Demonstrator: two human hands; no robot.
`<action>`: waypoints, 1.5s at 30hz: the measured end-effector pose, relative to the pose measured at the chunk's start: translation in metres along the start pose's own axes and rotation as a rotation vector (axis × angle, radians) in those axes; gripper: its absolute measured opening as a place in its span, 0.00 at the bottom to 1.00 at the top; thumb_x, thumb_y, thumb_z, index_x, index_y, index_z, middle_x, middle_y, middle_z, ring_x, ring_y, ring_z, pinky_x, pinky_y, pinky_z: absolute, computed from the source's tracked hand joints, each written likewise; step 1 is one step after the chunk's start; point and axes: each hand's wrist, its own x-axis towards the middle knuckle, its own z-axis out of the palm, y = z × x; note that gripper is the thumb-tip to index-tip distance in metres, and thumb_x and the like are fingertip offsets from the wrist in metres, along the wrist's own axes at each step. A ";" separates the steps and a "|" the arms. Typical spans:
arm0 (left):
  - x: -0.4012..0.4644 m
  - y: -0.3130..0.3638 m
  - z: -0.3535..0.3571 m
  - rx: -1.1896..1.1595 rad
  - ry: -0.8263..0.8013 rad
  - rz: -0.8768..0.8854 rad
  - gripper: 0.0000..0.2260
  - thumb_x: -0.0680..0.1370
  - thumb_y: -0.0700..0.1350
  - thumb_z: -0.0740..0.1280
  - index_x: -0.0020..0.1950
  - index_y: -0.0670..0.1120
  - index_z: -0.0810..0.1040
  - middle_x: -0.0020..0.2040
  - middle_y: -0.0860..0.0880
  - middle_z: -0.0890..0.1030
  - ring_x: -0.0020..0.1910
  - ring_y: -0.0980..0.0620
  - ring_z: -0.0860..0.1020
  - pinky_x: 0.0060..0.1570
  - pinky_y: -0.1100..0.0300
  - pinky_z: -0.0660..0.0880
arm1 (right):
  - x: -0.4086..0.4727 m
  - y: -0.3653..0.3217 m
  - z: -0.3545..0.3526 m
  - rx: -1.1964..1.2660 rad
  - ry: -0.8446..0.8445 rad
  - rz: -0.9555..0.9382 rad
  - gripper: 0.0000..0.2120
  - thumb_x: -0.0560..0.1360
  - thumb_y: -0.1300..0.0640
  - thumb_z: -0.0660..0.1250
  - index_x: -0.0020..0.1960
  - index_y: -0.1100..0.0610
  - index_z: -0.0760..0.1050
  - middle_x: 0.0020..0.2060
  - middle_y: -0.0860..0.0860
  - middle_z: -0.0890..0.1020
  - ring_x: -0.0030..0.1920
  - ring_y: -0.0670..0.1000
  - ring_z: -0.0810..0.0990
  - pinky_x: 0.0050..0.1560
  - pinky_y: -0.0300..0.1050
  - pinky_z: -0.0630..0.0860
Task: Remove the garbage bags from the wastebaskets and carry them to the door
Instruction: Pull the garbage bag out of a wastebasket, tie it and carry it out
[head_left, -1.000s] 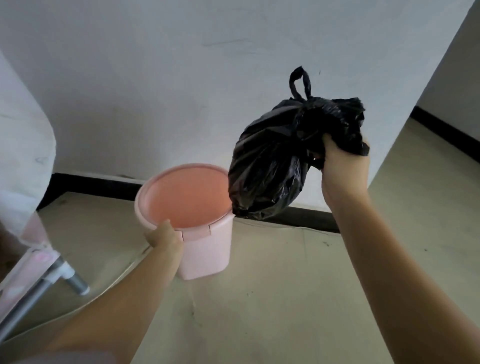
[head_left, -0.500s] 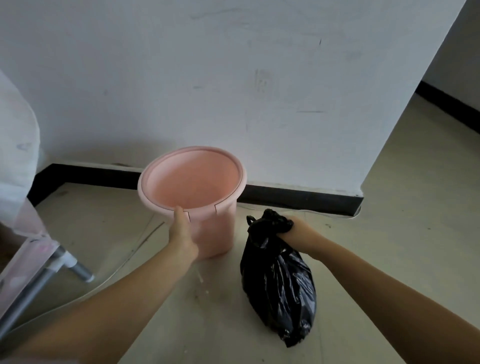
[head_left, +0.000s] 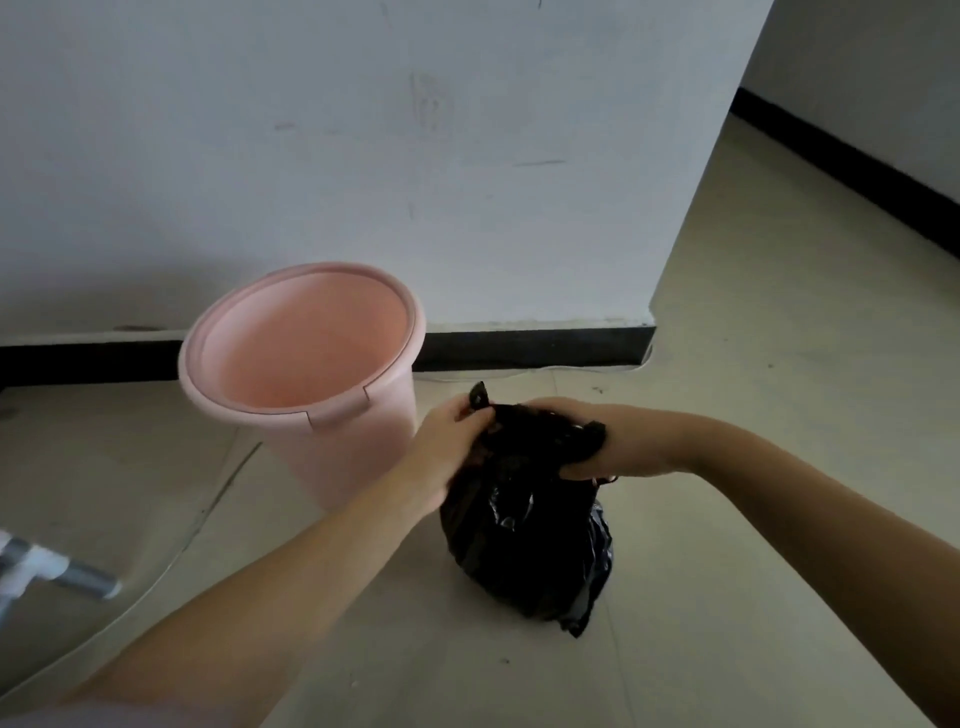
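Observation:
A full black garbage bag (head_left: 524, 551) rests on the floor just right of the pink wastebasket (head_left: 358, 441). The wastebasket stands with no liner in it, its pink inside bare. My left hand (head_left: 449, 447) grips the gathered top of the bag on its left side, with one bag handle sticking up past the fingers. My right hand (head_left: 592, 441) clutches the bag's top from the right. Both hands meet over the bag's neck.
A white wall with a black baseboard (head_left: 530, 348) runs behind the wastebasket and ends at a corner (head_left: 652, 322); the floor continues to the right past it. A grey and white tube leg (head_left: 57, 571) juts in at the lower left. A thin cable lies along the baseboard.
The bag came down from the air onto the floor beside the wastebasket. My left hand let go of the wastebasket rim and moved right onto the bag's top.

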 end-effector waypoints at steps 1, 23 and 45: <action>0.004 0.004 -0.001 -0.026 0.047 0.037 0.07 0.78 0.40 0.62 0.44 0.45 0.78 0.35 0.48 0.78 0.31 0.56 0.79 0.33 0.65 0.75 | -0.005 0.004 -0.004 -0.025 0.027 0.034 0.35 0.73 0.56 0.70 0.73 0.43 0.55 0.60 0.47 0.73 0.57 0.47 0.75 0.51 0.31 0.72; -0.022 0.116 -0.039 0.436 0.526 0.848 0.10 0.74 0.45 0.63 0.44 0.61 0.77 0.36 0.64 0.79 0.32 0.65 0.74 0.33 0.68 0.72 | -0.051 -0.024 -0.097 0.721 0.403 -0.393 0.07 0.71 0.60 0.66 0.39 0.52 0.80 0.55 0.47 0.83 0.61 0.45 0.78 0.55 0.41 0.79; -0.061 0.105 0.043 0.839 -0.152 0.955 0.10 0.76 0.37 0.63 0.52 0.47 0.80 0.44 0.58 0.77 0.47 0.63 0.74 0.50 0.70 0.69 | -0.005 -0.063 -0.013 0.141 0.215 -0.337 0.25 0.76 0.69 0.57 0.29 0.44 0.68 0.20 0.42 0.74 0.23 0.32 0.73 0.25 0.24 0.66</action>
